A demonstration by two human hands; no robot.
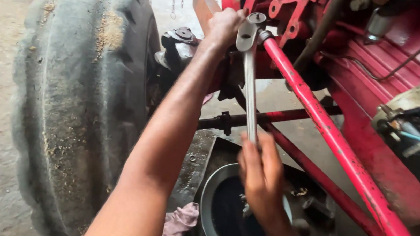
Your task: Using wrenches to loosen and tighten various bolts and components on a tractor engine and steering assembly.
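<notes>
Our left hand (225, 25) is curled tight around the top end of a long metal wrench (249, 80), right where the wrench head sits on a bolt (257, 18). Our right hand (261, 178) is closed around the bottom end of the same wrench, with the fingers wrapped over the handle. The wrench runs almost straight up and down between our two hands.

Just beside the left fingers a red rod (333, 136) starts and slopes down past our right hand. Below the right fingers sits a round metal pan (209, 222) with dark oil in it. A pink rag (178, 226) lies next to the pan. Past our left arm stands a big muddy tire (82, 94).
</notes>
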